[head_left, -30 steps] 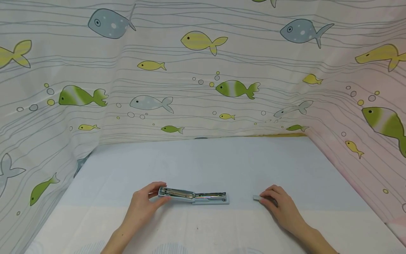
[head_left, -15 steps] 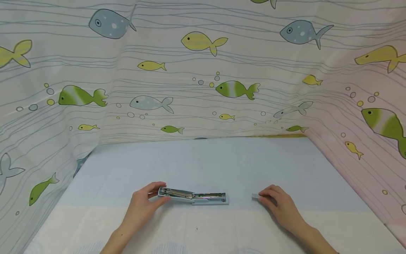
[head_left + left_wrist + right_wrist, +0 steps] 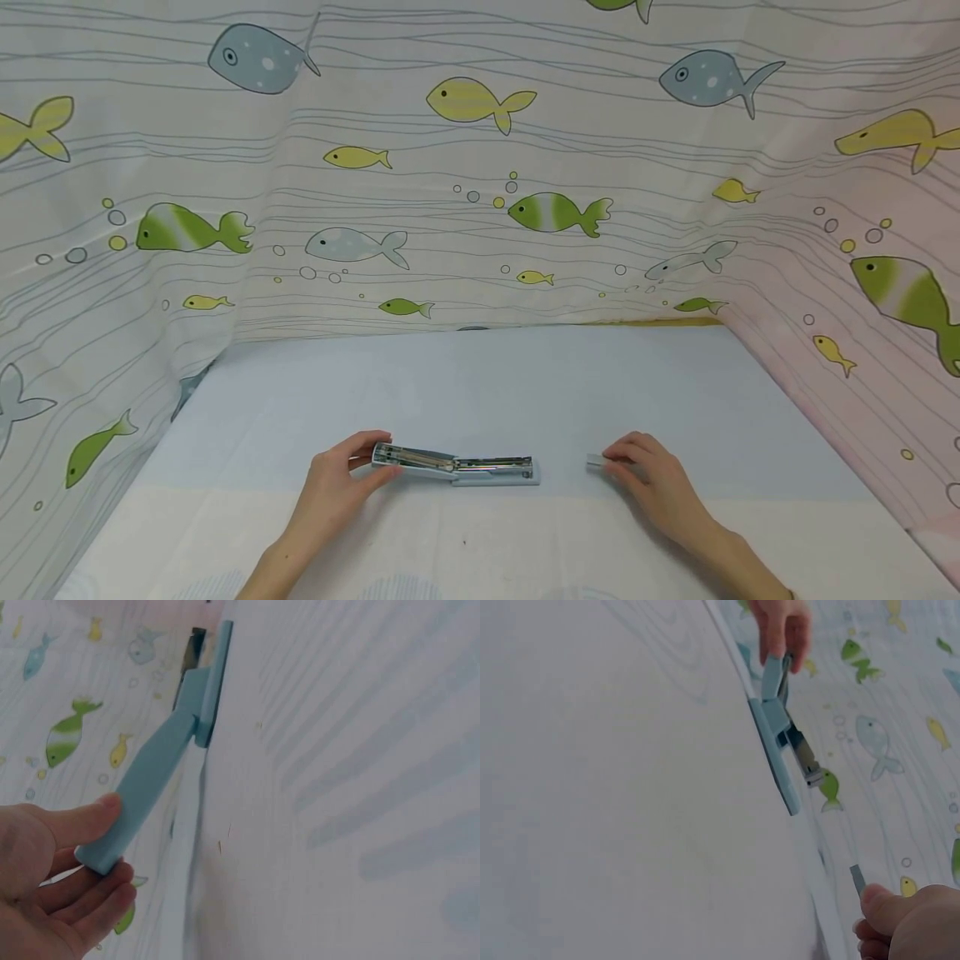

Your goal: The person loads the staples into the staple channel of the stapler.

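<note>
A light blue stapler (image 3: pixel 495 477) lies swung open on the table, its metal magazine (image 3: pixel 495 462) uncovered on the right half. My left hand (image 3: pixel 337 479) pinches the end of its raised top cover (image 3: pixel 412 467), thumb on the near side and fingers behind. In the left wrist view the cover slants up from the base, and the thumb (image 3: pixel 94 817) presses its side. To the right, apart from the stapler, my right hand (image 3: pixel 656 475) pinches a short grey strip of staples (image 3: pixel 595 462). One end of the strip (image 3: pixel 857 878) sticks out past the thumb toward the stapler.
A pale cloth covers the table (image 3: pixel 487 383). Behind it and at both sides hangs a fish-print curtain (image 3: pixel 450 192). A small dark speck (image 3: pixel 464 542) lies on the cloth in front of the stapler.
My right hand has moved slightly left with the strip of staples, closer to the stapler. The left hand and the stapler have stayed in place.
</note>
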`<state>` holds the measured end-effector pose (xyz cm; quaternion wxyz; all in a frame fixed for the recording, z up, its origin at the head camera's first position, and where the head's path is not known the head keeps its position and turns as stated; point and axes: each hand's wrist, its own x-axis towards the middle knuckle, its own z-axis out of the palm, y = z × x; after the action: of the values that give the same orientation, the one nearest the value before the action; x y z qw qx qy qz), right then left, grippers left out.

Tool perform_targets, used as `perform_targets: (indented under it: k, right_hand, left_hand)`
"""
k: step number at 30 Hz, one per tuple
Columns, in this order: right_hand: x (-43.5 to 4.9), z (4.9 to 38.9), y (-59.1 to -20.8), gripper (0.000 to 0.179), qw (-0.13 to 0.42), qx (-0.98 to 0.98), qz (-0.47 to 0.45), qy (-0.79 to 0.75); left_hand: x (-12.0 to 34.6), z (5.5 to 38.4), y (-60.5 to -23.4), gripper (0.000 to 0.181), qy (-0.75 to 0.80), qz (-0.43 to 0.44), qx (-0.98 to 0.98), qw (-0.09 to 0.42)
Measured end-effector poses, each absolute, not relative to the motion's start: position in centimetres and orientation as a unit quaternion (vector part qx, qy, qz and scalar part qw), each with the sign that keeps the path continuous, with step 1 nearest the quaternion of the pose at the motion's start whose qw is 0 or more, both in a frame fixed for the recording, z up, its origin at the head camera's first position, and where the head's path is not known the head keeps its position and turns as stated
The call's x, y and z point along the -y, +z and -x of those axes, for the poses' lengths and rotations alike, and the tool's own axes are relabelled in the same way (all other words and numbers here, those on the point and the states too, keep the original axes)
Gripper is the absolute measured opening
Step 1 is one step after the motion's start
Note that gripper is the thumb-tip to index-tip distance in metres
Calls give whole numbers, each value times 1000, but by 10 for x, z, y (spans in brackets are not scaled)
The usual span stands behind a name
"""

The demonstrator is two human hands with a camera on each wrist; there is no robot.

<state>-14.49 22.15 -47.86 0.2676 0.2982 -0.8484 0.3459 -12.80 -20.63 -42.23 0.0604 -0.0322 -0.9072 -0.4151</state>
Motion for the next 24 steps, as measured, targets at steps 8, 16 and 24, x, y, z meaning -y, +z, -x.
perform_targets:
  k: [8, 16, 24]
  right_hand:
    - [-217, 148, -474, 24, 260, 852, -298, 343]
    - [-211, 151, -469, 23, 253, 855, -296, 342]
    - [-209, 153, -469, 21, 245, 857, -296, 343]
  left_hand:
    - [206, 127, -421, 45, -413, 35, 908, 62]
    - [205, 127, -421, 45, -412, 34, 908, 63]
    - [205, 128, -422, 44, -409, 34, 909, 66]
